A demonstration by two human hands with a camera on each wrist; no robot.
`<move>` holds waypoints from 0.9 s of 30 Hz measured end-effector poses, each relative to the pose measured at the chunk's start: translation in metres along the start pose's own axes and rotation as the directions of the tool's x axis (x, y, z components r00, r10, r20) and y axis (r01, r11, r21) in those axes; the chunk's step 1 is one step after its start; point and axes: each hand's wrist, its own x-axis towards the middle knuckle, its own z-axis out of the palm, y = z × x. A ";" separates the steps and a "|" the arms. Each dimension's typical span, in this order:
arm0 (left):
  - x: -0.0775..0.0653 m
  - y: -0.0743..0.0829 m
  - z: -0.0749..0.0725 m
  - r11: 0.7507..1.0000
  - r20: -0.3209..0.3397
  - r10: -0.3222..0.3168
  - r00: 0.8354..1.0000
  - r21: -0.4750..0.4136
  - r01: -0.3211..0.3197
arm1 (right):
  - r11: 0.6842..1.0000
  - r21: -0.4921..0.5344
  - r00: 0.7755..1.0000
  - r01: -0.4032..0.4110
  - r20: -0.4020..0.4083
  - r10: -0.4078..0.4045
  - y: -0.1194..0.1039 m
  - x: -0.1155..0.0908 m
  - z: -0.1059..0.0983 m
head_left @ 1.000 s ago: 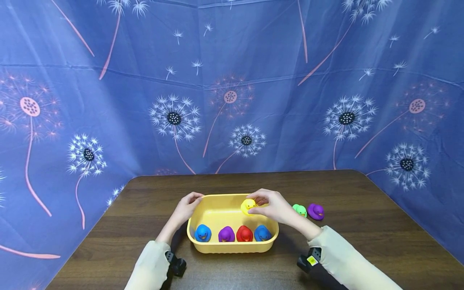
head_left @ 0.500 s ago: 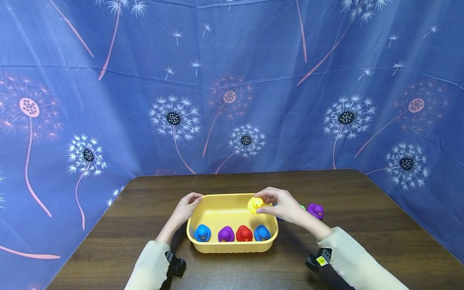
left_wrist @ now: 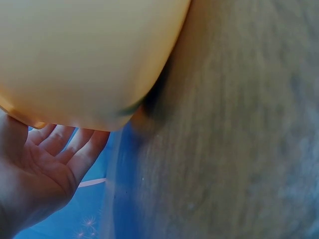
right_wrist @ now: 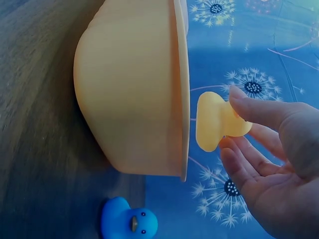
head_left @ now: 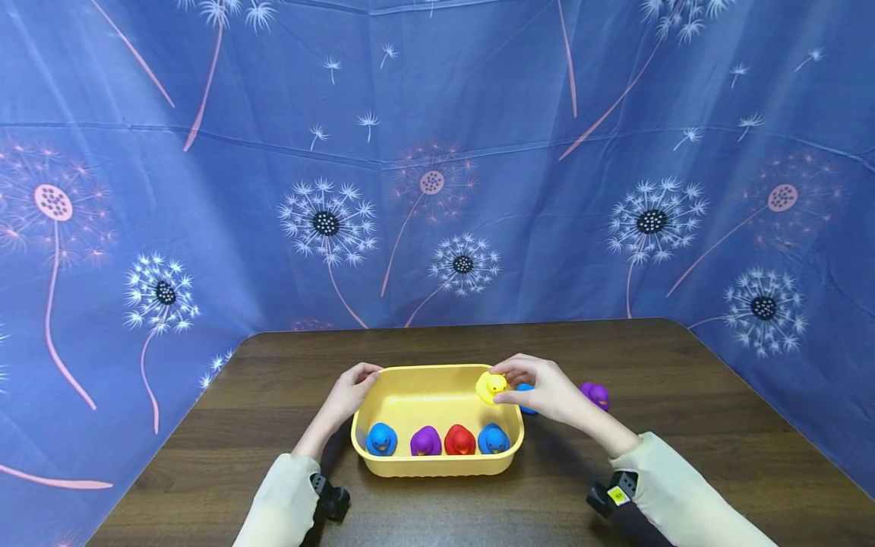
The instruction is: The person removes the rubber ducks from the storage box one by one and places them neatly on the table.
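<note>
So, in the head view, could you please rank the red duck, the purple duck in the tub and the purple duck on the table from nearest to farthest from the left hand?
Nearest to the left hand first:
1. Purple duck: inside the tub, near its middle.
2. Red duck: also inside, further right.
3. Other purple duck: on the table, right of the tub.

Staged recording corner, indoors (home or lab: cannot tell). Surface [head_left: 424,513], dark wood-grain. Behind and beside surface: creased blue dandelion-print cloth [head_left: 533,163]. Over surface: black wrist-worn camera [head_left: 335,503].
</note>
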 end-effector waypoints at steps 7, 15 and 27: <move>-0.001 0.000 0.000 1.000 -0.003 0.009 1.000 0.018 -0.009 | 1.000 0.014 0.999 0.028 -0.031 -0.028 0.006 -0.004 -0.003; -0.001 0.001 -0.001 1.000 -0.007 0.003 1.000 0.016 -0.003 | 1.000 0.002 0.998 -0.018 -0.056 0.018 0.009 -0.009 -0.008; 0.000 -0.001 -0.001 1.000 0.004 0.016 1.000 0.005 -0.016 | 0.998 -0.049 0.996 -0.028 -0.086 0.024 0.011 -0.016 -0.011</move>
